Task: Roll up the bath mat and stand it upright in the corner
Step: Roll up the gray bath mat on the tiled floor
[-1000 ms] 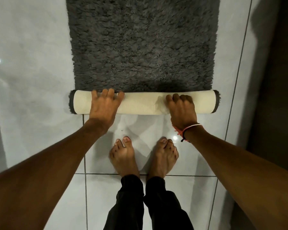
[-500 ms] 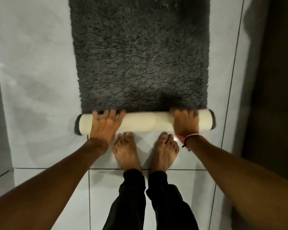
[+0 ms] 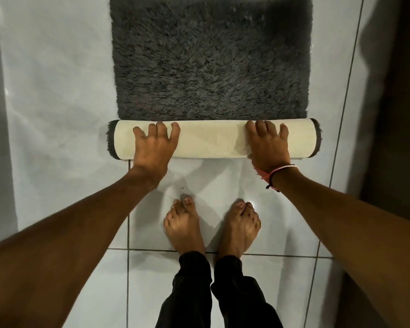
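Left hand [image 3: 153, 147], right hand [image 3: 269, 144] spread flat on bath mat [image 3: 211, 67] roll, white tile floor [image 3: 57, 91].

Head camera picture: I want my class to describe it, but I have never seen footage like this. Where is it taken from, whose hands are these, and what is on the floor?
The camera sits on a person's head and looks down, so you see their own arms, bare feet and the tiled floor. There is no machine here.

On the floor lies a grey shaggy mat. Its near end is rolled into a tube, the roll, with the pale underside facing out.

The left hand and right hand press flat on top of the roll, fingers spread, one toward each end. Nothing is lifted; there is no closed grip, only palms pushing. Most of the mat is not yet rolled.

The right wrist wears a thin band.
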Action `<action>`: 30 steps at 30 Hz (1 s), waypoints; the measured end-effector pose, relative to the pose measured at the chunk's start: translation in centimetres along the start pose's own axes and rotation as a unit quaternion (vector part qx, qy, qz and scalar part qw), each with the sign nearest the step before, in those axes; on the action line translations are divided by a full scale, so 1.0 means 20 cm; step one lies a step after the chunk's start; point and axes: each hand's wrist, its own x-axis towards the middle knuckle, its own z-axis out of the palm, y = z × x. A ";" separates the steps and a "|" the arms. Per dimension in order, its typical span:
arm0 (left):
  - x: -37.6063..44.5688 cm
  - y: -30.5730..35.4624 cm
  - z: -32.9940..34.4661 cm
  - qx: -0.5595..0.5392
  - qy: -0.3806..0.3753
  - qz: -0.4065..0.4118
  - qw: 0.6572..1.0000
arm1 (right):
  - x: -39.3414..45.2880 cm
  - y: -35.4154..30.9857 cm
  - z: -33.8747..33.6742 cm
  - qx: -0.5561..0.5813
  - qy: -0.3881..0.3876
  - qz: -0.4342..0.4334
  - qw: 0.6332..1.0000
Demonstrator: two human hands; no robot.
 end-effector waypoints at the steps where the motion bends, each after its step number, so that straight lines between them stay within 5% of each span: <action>1: 0.00 0.00 0.00 0.000 -0.003 0.010 1.000 | -0.02 0.00 0.02 -0.005 0.007 -0.002 1.000; 5: -0.07 0.00 0.01 -0.016 -0.021 0.018 0.999 | -0.12 0.00 0.08 -0.006 0.032 -0.013 0.999; 14: -0.29 0.00 0.07 -0.071 -0.107 0.050 0.990 | -0.31 -0.05 0.07 0.071 -0.086 -0.010 0.994; 16: -0.26 -0.06 0.03 -0.092 -0.063 0.028 0.993 | -0.27 -0.03 0.02 0.063 -0.030 0.015 0.997; 20: -0.14 -0.18 -0.06 -0.127 0.143 0.012 0.982 | -0.13 -0.03 -0.12 0.085 0.103 0.004 0.991; 25: 0.11 -0.21 -0.18 -0.083 0.045 0.038 0.995 | 0.19 0.07 -0.30 0.038 -0.012 -0.064 0.997; 30: 0.27 -0.09 -0.25 -0.043 0.037 -0.037 0.998 | 0.31 0.06 -0.29 -0.023 0.026 -0.053 0.998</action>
